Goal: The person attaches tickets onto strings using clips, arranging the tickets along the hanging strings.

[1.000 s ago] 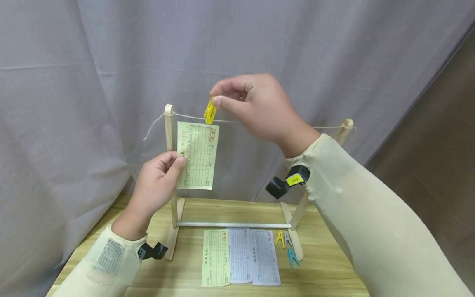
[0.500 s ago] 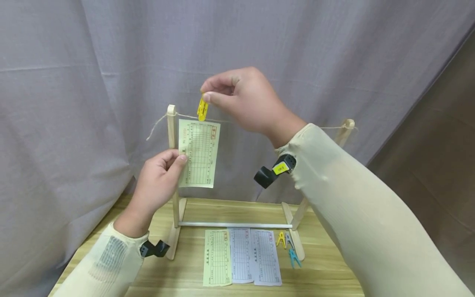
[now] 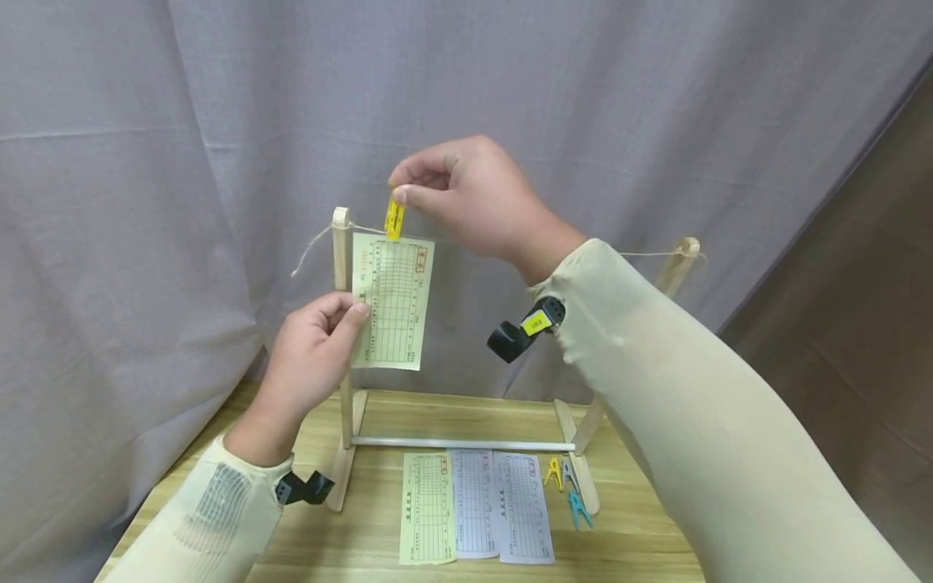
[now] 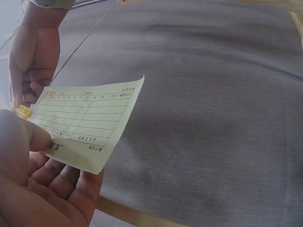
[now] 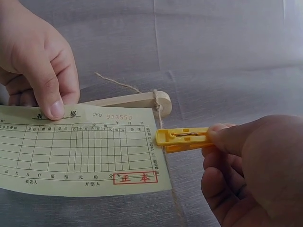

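My left hand [image 3: 309, 348] pinches a pale green receipt slip [image 3: 394, 316] by its left edge, thumb on the printed face. The slip hangs upright, its top edge close to the twine [image 3: 641, 254]. Above it, my right hand [image 3: 484, 194] pinches a yellow clothespin [image 3: 394, 217] by its handle end. In the right wrist view, the nose of the clothespin [image 5: 182, 137] meets the twine and the slip's edge; whether it bites the paper I cannot tell. The left wrist view has the slip [image 4: 85, 118] between thumb and fingers, the clothespin partly hidden.
A wooden stand with a left post [image 3: 341, 251] and right post [image 3: 678, 259] carries the twine. A white bar [image 3: 466, 444] joins its feet. One green slip [image 3: 428, 510] and two bluish slips [image 3: 475, 506] lie on the table, beside yellow, grey and blue clothespins [image 3: 579, 510].
My right hand has carried the yellow clothespin leftward along the twine, then slightly down to the slip's top edge. My left hand and the slip have hardly moved.
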`<state>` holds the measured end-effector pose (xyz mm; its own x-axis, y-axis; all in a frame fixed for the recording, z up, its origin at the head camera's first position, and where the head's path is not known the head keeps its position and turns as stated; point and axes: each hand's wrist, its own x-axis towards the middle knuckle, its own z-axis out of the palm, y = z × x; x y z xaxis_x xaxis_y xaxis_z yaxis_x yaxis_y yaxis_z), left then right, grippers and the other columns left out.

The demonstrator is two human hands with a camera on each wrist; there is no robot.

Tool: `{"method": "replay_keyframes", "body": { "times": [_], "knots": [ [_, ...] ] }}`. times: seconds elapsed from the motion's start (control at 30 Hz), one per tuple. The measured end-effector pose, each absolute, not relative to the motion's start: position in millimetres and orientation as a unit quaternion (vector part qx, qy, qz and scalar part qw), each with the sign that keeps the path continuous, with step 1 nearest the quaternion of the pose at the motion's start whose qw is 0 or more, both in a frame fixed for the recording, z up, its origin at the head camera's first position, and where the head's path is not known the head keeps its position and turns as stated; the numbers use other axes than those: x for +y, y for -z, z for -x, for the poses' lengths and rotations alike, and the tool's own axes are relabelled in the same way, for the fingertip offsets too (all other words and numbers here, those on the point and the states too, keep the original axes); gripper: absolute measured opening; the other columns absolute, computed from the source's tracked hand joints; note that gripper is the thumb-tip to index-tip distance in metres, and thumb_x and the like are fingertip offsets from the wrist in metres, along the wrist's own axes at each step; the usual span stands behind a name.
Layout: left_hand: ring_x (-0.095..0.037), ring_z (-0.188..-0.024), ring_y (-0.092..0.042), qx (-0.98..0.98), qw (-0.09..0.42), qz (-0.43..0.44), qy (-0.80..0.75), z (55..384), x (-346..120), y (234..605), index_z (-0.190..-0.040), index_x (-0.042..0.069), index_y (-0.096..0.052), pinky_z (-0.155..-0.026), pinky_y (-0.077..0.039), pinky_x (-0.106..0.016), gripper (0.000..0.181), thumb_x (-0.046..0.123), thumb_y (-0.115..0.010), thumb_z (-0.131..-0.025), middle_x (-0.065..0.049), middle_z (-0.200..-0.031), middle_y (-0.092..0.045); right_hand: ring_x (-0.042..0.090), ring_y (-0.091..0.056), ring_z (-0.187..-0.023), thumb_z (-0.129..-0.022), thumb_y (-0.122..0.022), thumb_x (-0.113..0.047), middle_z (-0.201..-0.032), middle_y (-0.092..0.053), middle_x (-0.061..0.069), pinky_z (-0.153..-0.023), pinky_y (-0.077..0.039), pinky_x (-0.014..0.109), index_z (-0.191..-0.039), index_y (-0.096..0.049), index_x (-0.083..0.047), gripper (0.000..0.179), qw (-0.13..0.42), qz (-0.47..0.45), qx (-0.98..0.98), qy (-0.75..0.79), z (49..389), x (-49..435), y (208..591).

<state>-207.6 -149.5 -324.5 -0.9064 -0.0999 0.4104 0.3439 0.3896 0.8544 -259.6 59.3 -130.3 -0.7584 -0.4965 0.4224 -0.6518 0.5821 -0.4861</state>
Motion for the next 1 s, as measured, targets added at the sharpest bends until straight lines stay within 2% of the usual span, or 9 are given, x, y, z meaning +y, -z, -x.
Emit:
{"method": "replay_keyframes", "body": {
  "times": [0.4,0.67,0.87,1.0],
  "knots": [
    [-0.015,-0.067,-0.058,-0.810,0.206,0.078,0.543,206.9,-148.8,325.6,-0.116,0.014,-0.080,-0.059,-0.051,-0.030,0.031,0.041,-0.066,-0.114,-0.010,-0.087,-0.075,0.005,-0.071,-0.097,-0.109,-0.077,-0.026,-0.108,-0.083,-0.008,-0.090,-0.057,0.027,-0.113,-0.086,-0.021,0.011,0.116,-0.319,-0.889,-0.307,262.6,57.0,133.3],
    [-0.018,-0.076,-0.067,-0.814,0.208,0.074,0.537,206.4,-149.8,324.6,-0.117,0.014,-0.080,-0.067,-0.055,-0.029,0.031,0.041,-0.065,-0.115,-0.009,-0.098,-0.083,0.004,-0.073,-0.097,-0.110,-0.076,-0.026,-0.108,-0.083,-0.007,-0.090,-0.058,0.026,-0.116,-0.086,-0.019,0.013,0.119,-0.323,-0.890,-0.300,263.6,57.0,131.3],
    [-0.015,-0.068,-0.061,-0.813,0.217,0.074,0.535,206.7,-149.3,323.0,-0.115,0.014,-0.081,-0.061,-0.051,-0.030,0.030,0.039,-0.065,-0.114,-0.010,-0.090,-0.079,0.005,-0.072,-0.096,-0.110,-0.076,-0.025,-0.108,-0.083,-0.007,-0.091,-0.058,0.026,-0.115,-0.086,-0.019,0.013,0.120,-0.328,-0.889,-0.297,263.4,56.3,131.2],
    [-0.014,-0.068,-0.061,-0.812,0.220,0.075,0.535,206.6,-149.4,322.0,-0.114,0.013,-0.081,-0.060,-0.051,-0.030,0.030,0.039,-0.066,-0.114,-0.010,-0.090,-0.080,0.004,-0.073,-0.098,-0.110,-0.076,-0.026,-0.110,-0.082,-0.008,-0.092,-0.058,0.025,-0.116,-0.086,-0.019,0.013,0.117,-0.325,-0.891,-0.296,263.0,55.2,131.6]
  ]
}}
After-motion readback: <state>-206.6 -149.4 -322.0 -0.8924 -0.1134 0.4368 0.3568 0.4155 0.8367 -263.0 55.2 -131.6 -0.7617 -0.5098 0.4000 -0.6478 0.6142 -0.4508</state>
